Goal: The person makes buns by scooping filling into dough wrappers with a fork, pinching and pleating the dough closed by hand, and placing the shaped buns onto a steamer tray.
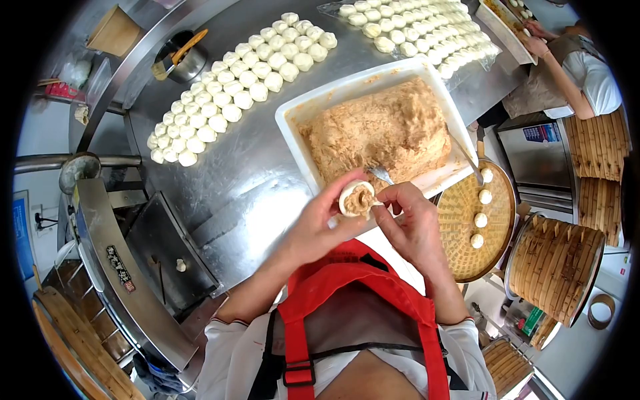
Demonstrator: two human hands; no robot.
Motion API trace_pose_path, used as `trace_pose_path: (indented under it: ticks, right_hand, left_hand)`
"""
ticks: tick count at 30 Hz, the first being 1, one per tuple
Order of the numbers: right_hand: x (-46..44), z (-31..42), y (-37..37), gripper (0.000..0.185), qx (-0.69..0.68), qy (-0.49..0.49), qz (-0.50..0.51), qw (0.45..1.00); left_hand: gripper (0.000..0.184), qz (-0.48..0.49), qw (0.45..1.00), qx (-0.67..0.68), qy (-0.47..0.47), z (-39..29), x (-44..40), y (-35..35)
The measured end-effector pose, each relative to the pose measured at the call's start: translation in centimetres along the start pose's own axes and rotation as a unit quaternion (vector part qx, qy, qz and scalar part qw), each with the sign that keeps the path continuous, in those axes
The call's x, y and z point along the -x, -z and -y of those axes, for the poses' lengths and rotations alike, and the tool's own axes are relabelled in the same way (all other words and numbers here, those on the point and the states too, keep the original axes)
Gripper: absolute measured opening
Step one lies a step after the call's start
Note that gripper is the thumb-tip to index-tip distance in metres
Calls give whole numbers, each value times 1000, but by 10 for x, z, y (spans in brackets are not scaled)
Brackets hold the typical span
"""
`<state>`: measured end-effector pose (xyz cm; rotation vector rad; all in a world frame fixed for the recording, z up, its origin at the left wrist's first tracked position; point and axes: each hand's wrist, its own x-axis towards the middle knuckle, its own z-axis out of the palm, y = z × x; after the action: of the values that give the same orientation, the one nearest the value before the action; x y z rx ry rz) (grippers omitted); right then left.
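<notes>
My left hand [321, 223] cups a bun [357, 199], a round of white dough with its top open and tan filling showing inside. The fingers of my right hand [412, 217] pinch the dough's edge from the right. Just beyond my hands is a white tub [293, 137] heaped with tan minced filling [380, 127]. A metal utensil tip [381, 175] shows against the filling beside my right fingers; where its handle goes is hidden. Another metal handle [467, 159] leans over the tub's right rim.
Rows of dough pieces [243, 100] lie on the steel table [227, 180], with more [413, 33] farther back. Several small buns sit on a round woven tray [460, 207] at right, near bamboo steamers [557, 267]. A pot [190, 63] stands back left. A co-worker [567, 73] works at far right.
</notes>
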<state>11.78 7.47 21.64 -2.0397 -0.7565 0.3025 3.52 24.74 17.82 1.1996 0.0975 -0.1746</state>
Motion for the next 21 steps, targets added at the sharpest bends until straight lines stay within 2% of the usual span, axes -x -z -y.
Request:
trace_pose_path:
  ticks: [1,5,11,14,17,21]
  right_hand:
    - [0,2,-3,18,-8,-9,-2,1000]
    - [2,3,-9,17,-6,-4,1,1000]
    - [3,7,-12,19,16,43,-9,999]
    - [3,8,-12,21,25,71,-14,997]
    - [4,10,-15,22,21,34,-37,999]
    - [0,14,-10,25,29,22,-14,999]
  left_hand:
    - [71,-40,996,-67,-52,6,1,-9]
    - [46,-125,991,12,-36,20,5,-27]
    - [41,-159,986,-51,-27,22,7,-24]
    - [43,-160,982,-77,-57,21,5,-24]
    - [47,-151,985,-75,-44,19,5,-22]
    - [47,-122,991,-49,-39,19,5,-21]
